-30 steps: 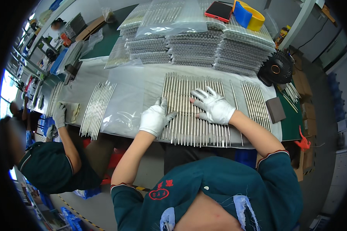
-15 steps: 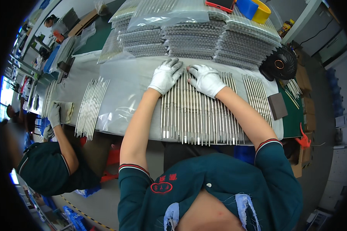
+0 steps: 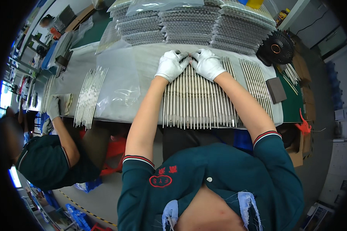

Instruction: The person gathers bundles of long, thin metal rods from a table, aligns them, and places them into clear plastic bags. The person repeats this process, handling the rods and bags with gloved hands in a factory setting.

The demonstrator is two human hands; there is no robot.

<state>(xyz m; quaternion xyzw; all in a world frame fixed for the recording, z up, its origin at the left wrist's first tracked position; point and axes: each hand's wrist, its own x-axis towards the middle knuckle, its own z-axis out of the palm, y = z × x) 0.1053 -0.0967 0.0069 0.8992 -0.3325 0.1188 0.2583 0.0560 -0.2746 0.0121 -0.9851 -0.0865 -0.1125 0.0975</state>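
A row of slim, shiny metal rods lies side by side in front of me, running away from the table's near edge. My left hand, in a white glove, is at the far ends of these rods, its fingers bent and pinched together. Right beside it my right hand, gloved as well, has its fingers curled in on the same ends. The fingertips nearly meet around the middle rods; the gloves partly hide the rod ends there.
Further rods lie at the right by a dark block, others at the left beside a clear plastic sheet. Packed stacks line the back. A black fan stands back right. A co-worker sits left.
My hands have drawn closer together and their fingers have curled in. The rods' near ends, staggered before, now lie more evenly. The view has shifted slightly.
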